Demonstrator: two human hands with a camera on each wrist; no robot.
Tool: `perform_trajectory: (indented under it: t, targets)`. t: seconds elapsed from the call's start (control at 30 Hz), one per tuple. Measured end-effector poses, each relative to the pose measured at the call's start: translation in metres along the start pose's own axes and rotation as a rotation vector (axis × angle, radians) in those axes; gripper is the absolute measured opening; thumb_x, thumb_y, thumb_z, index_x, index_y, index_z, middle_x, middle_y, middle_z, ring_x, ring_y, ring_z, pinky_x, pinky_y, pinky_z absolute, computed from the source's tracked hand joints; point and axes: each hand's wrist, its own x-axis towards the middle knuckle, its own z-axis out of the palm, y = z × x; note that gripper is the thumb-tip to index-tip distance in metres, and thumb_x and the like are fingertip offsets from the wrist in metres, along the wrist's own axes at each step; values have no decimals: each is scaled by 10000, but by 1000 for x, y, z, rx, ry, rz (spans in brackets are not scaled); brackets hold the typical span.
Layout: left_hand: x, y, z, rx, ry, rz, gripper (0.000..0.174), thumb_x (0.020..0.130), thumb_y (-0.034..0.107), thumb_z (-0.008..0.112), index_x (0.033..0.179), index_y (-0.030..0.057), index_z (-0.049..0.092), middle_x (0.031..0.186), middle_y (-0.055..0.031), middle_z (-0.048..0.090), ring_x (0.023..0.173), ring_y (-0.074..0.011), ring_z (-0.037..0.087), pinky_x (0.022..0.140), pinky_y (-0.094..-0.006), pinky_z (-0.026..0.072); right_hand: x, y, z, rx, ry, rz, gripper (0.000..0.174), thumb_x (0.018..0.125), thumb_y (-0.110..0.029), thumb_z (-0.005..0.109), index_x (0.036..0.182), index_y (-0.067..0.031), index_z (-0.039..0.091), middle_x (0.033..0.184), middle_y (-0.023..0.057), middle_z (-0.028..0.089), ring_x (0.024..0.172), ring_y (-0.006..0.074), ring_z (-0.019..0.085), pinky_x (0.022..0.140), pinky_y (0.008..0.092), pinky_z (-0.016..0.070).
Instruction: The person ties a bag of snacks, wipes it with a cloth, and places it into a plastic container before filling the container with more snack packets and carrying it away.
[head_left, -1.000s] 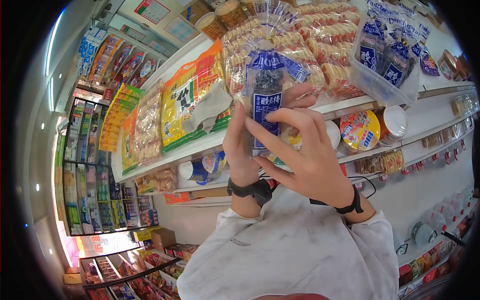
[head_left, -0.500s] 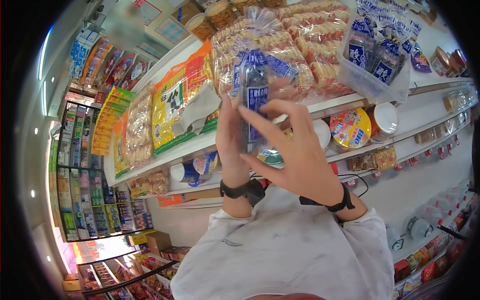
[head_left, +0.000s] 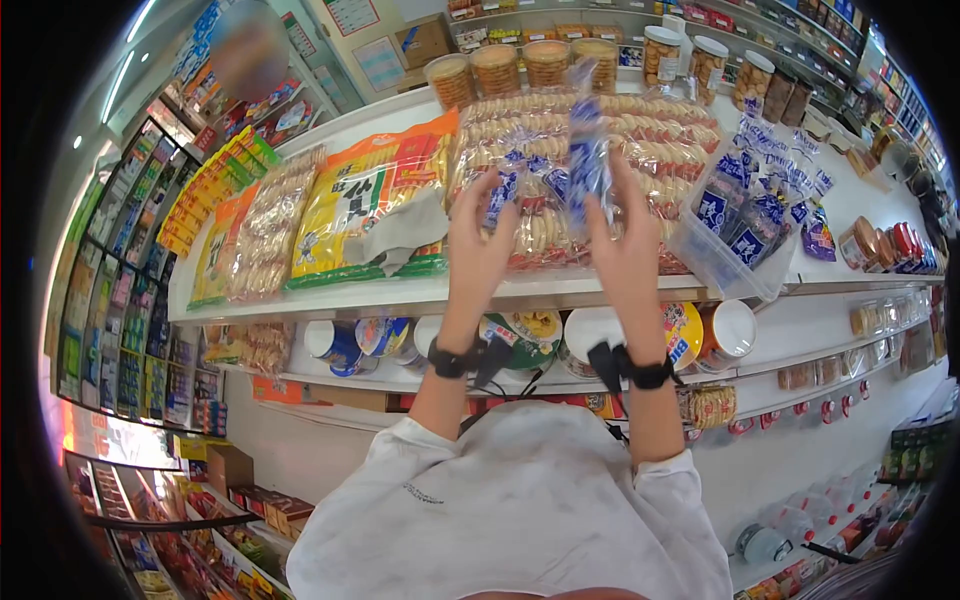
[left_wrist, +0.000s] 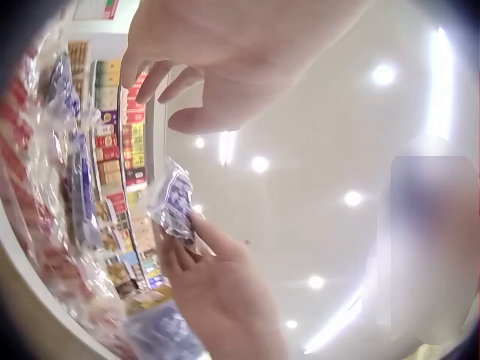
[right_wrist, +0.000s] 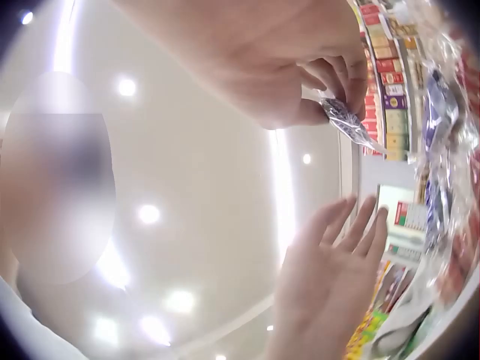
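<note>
My right hand (head_left: pixel 628 230) pinches a clear plastic packet (head_left: pixel 588 155) with blue-and-white print, thumb on the near side, holding it tilted upright over the shelf. The packet is blurred in the head view. In the right wrist view, dark contents show inside the packet (right_wrist: pixel 347 124) between thumb and fingers. My left hand (head_left: pixel 480 245) is apart from it, to the left, fingers spread loosely and holding nothing; its open palm (right_wrist: pixel 330 285) shows in the right wrist view. Behind both hands lie clear bags of round biscuits (head_left: pixel 540 235) with blue labels.
A clear plastic bin (head_left: pixel 715 235) of similar blue packets stands to the right. Yellow snack bags (head_left: pixel 370 190) lie left, a grey cloth-like piece (head_left: pixel 405 235) on one. Biscuit tubs (head_left: pixel 497 72) line the back. Instant noodle tubs (head_left: pixel 520 335) sit on the shelf below.
Earlier both hands were together around the packet; now the left hand has let go and moved left. The right hand has carried the packet right, over the biscuit bags. The head view has shifted.
</note>
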Motion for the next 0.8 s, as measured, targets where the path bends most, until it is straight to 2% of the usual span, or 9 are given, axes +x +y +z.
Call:
perform_trajectory:
  t: [0.07,0.17,0.27,0.37,0.47,0.57,0.6,0.73,0.8]
  targets:
    - [13,-16,-2,315,61,139,576,880,164,760,1368,-61,553,1259,-245,632,1174,-405,612,1042,-441,461,17,8,1,-274,115,-153,619,979,-105,656,1526,39,404,1442,248,555,1332,381,542,1071,440,463]
    - [24,-45,1,493,23,190,576,876,159,758,1376,-43,556,1257,-230,640,1202,-407,599,1050,-455,459,15,9,8,-362,197,-280,628,973,-115,658,1527,33,403,1462,263,526,1381,424,477,1133,480,398]
    - [22,-46,5,477,-104,129,601,866,137,759,1395,-47,541,1272,-246,637,1227,-415,591,1065,-457,458,0,20,18,-225,72,-237,605,962,-123,674,1497,29,436,1438,247,538,1338,424,508,1115,491,409]
    - [20,-63,5,560,-76,222,635,863,90,729,1444,-40,509,1280,-256,645,1208,-436,600,1064,-465,462,-11,37,20,-304,-98,-84,546,928,-101,690,1427,25,506,1375,216,567,1266,413,547,1093,487,425]
    - [21,-72,-2,462,-51,161,638,882,42,668,1486,-28,476,1271,-254,659,1149,-374,647,1028,-422,490,-13,61,20,-425,-86,-210,480,897,-85,701,1351,5,571,1301,190,601,1199,393,578,1053,471,451]
    - [16,-21,-9,158,50,-147,586,899,19,622,1473,-16,507,1250,-243,672,1135,-263,658,1003,-351,500,-13,63,19,-415,-14,-186,444,892,-65,683,1325,-17,599,1276,173,619,1194,377,583,1038,459,455]
    - [16,-39,-14,76,111,-64,508,955,39,581,1454,-38,525,1250,-204,673,1128,-185,647,976,-300,505,-14,65,20,-403,4,-186,431,901,-60,673,1324,-20,600,1272,175,622,1193,378,582,1034,462,454]
    - [13,-68,-32,-475,170,-205,433,1071,127,487,1443,-95,505,1302,-153,646,1096,-192,668,940,-325,540,-15,69,25,-313,61,-162,388,932,-39,636,1317,-16,603,1259,181,632,1181,384,583,1022,470,450]
    - [8,-63,-30,-541,240,-280,415,1078,132,463,1417,-103,512,1301,-176,640,1122,-214,673,980,-343,537,-15,70,26,-281,111,-174,348,968,-47,619,1312,0,601,1234,196,645,1136,382,606,1000,464,458]
